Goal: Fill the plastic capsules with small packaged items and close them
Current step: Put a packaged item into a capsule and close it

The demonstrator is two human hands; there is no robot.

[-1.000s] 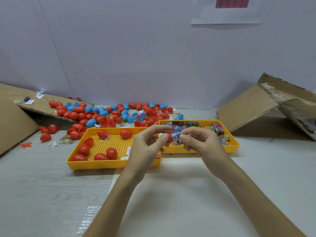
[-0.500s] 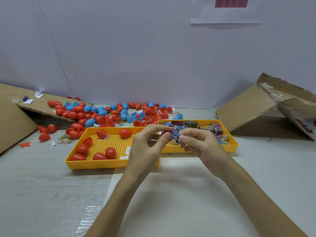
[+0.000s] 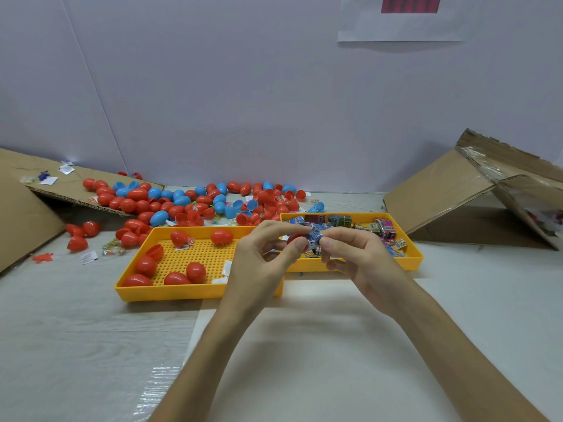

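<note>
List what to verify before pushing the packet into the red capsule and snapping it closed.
1. Left hand grips the red capsule: ok.
2. Right hand pinches the blue packet against the capsule: ok.
3. Packet fully inside the capsule: not ok, it shows outside between the fingertips.
4. Capsule mouth open toward the packet: cannot tell, fingers hide it.
5. Matching half ready for closing: cannot tell.
6. Bare floor in the left yellow tray for the finished capsule: ok.
</note>
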